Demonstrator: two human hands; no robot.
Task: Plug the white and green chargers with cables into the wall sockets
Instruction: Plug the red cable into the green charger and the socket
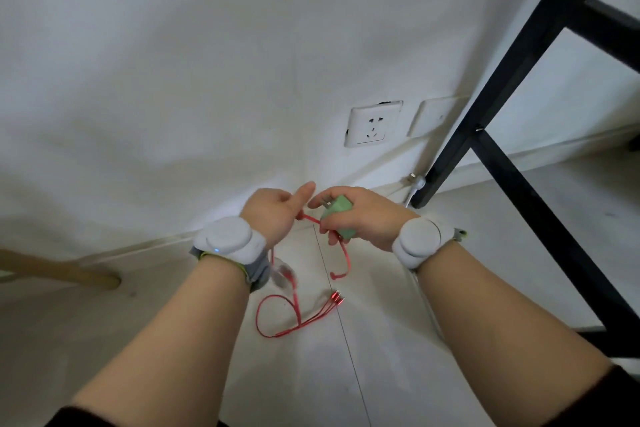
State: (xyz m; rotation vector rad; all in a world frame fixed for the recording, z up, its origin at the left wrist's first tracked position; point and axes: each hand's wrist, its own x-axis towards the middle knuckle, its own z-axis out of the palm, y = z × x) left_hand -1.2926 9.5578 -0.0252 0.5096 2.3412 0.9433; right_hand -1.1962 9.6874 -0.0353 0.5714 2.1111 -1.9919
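My right hand [360, 215] grips a green charger [337, 217] with its metal prongs pointing up and left. My left hand [277, 211] pinches the red cable [294, 308] close to the charger. The cable hangs down from both hands, loops on the floor and ends in several red connector tips [336, 297]. A white wall socket [373, 123] sits on the wall above and to the right of my hands, with nothing plugged in. A second white plate [438, 114] is right of it. No white charger is in view.
A black metal frame [498, 107] stands at the right, its leg meeting the floor near the wall. A wooden leg [65, 272] lies at the left on the pale tiled floor [381, 374]. White bands are on both wrists.
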